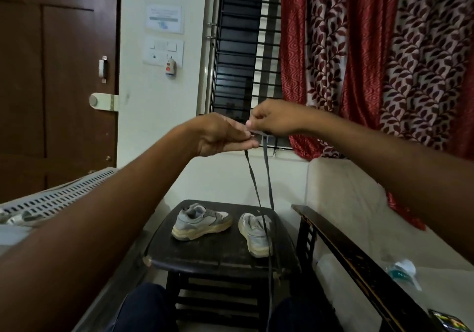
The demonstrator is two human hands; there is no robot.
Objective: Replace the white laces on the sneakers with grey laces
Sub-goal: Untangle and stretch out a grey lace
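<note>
Head view: grey lace (265,167) is pinched up high at 12 o'clock by L hand (220,136) & R hand (272,118), fingers curled on it; strands hang to the sneakers (201,222) on the dark stool (205,254) at 6 o'clock.

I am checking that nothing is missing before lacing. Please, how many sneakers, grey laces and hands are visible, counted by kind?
Sneakers: 2, one left and one right on the dark table
Grey laces: 1, grey lace, pinched by left hand and right hand
Hands: 2
Total: 5
</note>
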